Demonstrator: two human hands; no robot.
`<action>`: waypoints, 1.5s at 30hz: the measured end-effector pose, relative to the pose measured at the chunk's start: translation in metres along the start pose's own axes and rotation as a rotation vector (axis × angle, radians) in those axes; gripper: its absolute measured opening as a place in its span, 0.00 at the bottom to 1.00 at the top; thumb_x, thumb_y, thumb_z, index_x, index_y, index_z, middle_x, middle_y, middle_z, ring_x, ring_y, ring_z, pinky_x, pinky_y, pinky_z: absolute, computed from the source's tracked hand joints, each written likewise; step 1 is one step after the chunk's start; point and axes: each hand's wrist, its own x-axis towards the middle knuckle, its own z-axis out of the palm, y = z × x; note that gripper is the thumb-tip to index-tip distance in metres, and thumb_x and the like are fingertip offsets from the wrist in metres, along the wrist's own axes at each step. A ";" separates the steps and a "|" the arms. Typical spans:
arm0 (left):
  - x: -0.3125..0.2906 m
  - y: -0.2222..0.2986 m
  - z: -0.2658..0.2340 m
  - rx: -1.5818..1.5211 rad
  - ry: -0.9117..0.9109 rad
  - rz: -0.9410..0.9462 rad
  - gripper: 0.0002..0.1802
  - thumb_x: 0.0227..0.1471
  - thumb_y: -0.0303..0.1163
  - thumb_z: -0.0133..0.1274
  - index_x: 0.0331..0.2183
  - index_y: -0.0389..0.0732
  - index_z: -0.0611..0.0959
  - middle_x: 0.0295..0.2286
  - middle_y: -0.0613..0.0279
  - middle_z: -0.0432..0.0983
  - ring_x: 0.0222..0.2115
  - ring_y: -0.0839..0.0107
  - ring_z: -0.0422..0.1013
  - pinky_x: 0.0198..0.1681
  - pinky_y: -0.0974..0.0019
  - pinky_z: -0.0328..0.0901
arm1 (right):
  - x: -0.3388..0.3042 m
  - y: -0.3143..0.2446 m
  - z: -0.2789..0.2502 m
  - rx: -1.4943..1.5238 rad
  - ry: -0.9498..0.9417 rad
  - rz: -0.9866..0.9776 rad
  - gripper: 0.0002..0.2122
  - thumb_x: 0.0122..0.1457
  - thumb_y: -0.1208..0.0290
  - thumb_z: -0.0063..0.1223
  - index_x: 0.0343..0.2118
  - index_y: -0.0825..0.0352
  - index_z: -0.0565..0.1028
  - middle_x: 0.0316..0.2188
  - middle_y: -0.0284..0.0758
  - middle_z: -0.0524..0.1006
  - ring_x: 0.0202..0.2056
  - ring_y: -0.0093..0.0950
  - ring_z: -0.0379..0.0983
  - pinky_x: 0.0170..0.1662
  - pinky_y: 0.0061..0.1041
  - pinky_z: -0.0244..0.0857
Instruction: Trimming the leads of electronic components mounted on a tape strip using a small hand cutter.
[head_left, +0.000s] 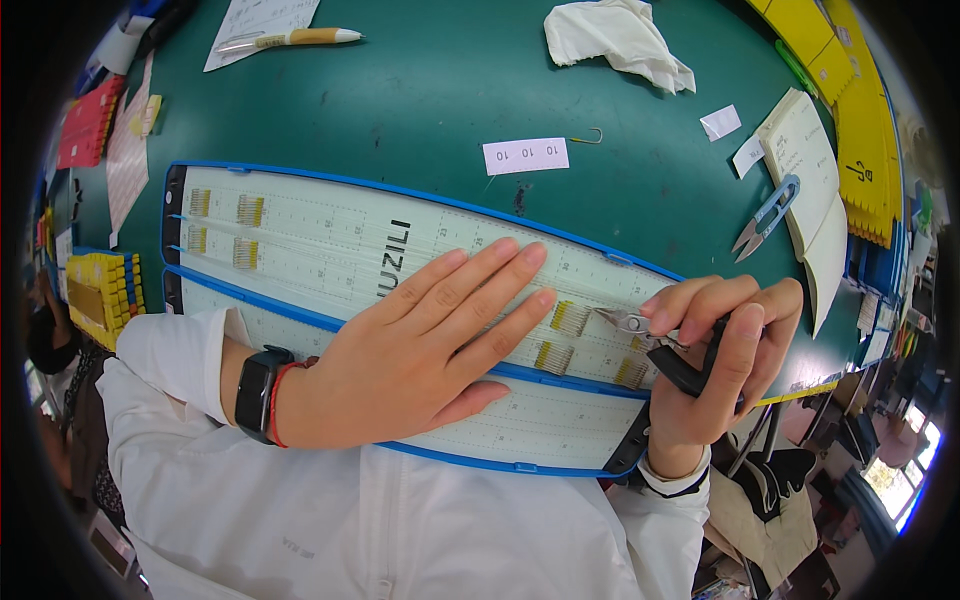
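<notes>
A long, blue-edged case (330, 222) lies opened out across the table edge in front of me, with pale, marked inner panels. Small rows of yellow pins (250, 210) stand at both ends of its far panel, and fine clear lines run along it. My left hand (440, 330) rests flat on the case, fingers stretched, nothing gripped. In my right hand (735, 350) is a pair of small pliers (682, 370) with black handles. The metal jaws point left, close to a row of pins at the right end; whether they grip anything is too small to tell.
Beyond the case lie a white label strip (525, 155), a fish hook (590, 137), a crumpled white cloth (618, 42) and a pen (295, 39). Blue thread snips (768, 217) rest against an open notebook (805, 170) at right. Yellow cards (865, 180) stand at the far right.
</notes>
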 end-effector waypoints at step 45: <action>0.001 -0.002 0.003 -0.002 0.023 0.001 0.40 0.42 0.45 0.53 0.57 0.39 0.67 0.58 0.48 0.58 0.59 0.54 0.56 0.61 0.56 0.51 | 0.000 0.000 0.001 -0.014 -0.033 -0.001 0.10 0.65 0.69 0.39 0.34 0.67 0.54 0.22 0.38 0.70 0.25 0.28 0.73 0.35 0.26 0.69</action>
